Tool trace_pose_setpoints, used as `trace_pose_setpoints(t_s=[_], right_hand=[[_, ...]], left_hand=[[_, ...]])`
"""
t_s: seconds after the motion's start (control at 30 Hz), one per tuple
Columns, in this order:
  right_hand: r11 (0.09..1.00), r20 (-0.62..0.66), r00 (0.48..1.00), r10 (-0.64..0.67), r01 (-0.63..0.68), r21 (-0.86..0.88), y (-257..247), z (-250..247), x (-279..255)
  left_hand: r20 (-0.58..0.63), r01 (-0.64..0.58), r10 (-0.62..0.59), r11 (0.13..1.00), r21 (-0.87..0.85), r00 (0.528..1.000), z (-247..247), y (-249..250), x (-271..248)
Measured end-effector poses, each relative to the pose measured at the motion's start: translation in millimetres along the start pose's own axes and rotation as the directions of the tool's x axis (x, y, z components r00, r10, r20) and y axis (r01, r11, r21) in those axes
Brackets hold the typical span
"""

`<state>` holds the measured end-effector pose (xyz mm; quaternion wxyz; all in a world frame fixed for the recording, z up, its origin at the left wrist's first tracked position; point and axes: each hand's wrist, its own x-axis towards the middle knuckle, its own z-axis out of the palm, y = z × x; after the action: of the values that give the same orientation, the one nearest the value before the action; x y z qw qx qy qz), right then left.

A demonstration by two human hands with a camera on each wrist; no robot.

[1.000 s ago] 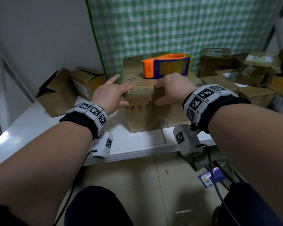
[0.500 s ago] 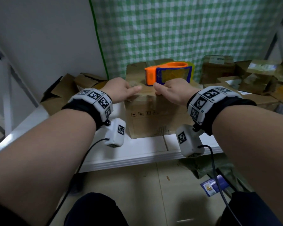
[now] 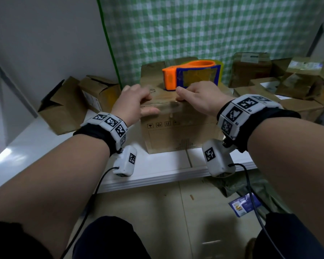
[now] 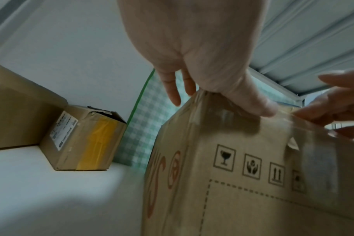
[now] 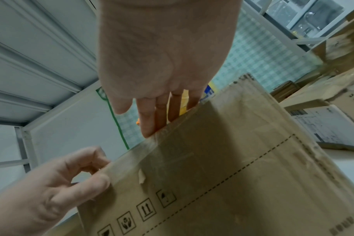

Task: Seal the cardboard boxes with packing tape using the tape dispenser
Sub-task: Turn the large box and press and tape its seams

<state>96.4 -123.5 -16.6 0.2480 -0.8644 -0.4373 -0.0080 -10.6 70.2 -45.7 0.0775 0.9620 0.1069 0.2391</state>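
Two hands work on one cardboard box (image 3: 178,128) that stands on the white desk (image 3: 157,167). The left hand (image 3: 133,103) lies with its fingers over the near top edge of the box and the thumb on the front face; this grip is relaxed, not pinching. The right hand (image 3: 198,98) rests flat on the top just beside it, fingers straight and close together. Clear tape (image 5: 144,153) shines along the edge under both hands. The front face carries four small handling symbols (image 4: 251,166) and a dashed line; the red print on the side is blurred and I cannot read it. Just behind the right grip, one orange and blue tape dispenser (image 3: 192,74) stands on the box top. Left of the grip are two more boxes; the nearer one (image 4: 81,138) has a white label, too small to read. Right of the grip is a pile of boxes (image 3: 281,81), partly cut off, which I cannot count
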Motion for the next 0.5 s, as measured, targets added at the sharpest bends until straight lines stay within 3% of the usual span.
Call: trace_pose_setpoints(t_s=[0.27, 0.37, 0.5], right_hand=[[1.000, 0.010, 1.000, 0.010, -0.010, 0.001, 3, -5, -9], [0.998, -0.107, 0.992, 0.067, -0.065, 0.024, 15, -12, -13], [0.989, -0.192, 0.970, 0.146, -0.148, 0.001, 38, -18, -16]], left_hand=[[0.156, -0.059, 0.024, 0.971, 0.230, 0.987, -9, 6, -4], [0.197, -0.012, -0.042, 0.965, 0.264, 0.979, -21, 19, 4], [0.143, 0.077, -0.131, 0.940, 0.333, 0.981, -22, 42, 20]])
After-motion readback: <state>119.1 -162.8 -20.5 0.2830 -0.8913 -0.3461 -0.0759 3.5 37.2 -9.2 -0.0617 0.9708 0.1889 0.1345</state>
